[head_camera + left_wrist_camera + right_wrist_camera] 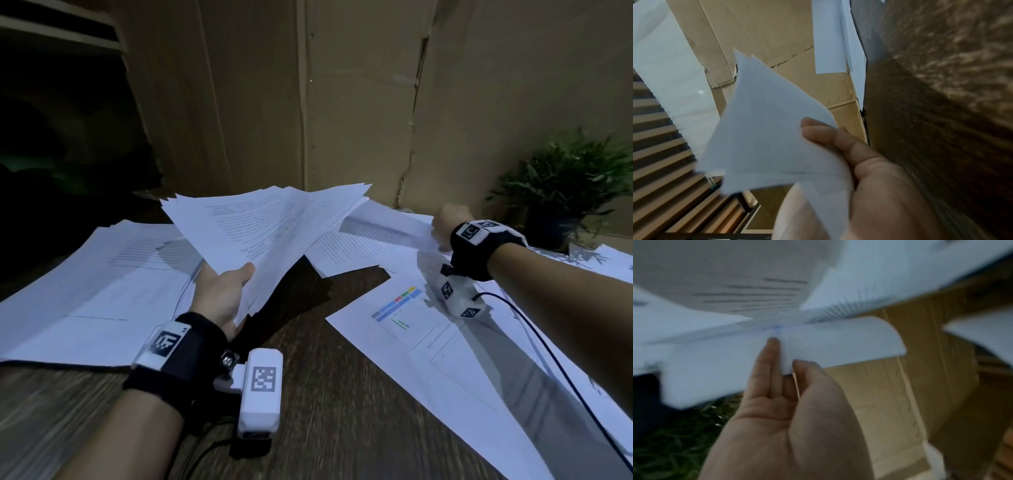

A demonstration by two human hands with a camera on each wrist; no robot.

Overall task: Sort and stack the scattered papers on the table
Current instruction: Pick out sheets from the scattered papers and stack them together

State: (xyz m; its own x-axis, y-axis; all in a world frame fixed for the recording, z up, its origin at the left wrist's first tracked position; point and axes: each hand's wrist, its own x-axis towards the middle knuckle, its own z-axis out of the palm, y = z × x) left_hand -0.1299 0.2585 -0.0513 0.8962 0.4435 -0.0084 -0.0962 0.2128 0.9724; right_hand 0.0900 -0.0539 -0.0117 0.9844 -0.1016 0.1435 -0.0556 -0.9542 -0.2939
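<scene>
My left hand (222,294) grips a fanned sheaf of printed white papers (270,219) above the middle of the dark wooden table (329,394); the thumb lies on top. In the left wrist view the hand (838,146) pinches the sheaf (766,138) from below. My right hand (445,226) at the far right pinches the edge of one white sheet (387,222) lifted off the table. The right wrist view shows the fingers (770,363) and thumb clamped on that curling sheet (838,344). More printed sheets lie at the left (96,291) and a chart page at the right (404,318).
A potted green plant (568,185) stands at the back right beside the right hand. Brown cardboard panels (359,102) form the wall behind the table. A black cable (548,349) runs from the right wrist across the papers. Dark shelving sits at the far left.
</scene>
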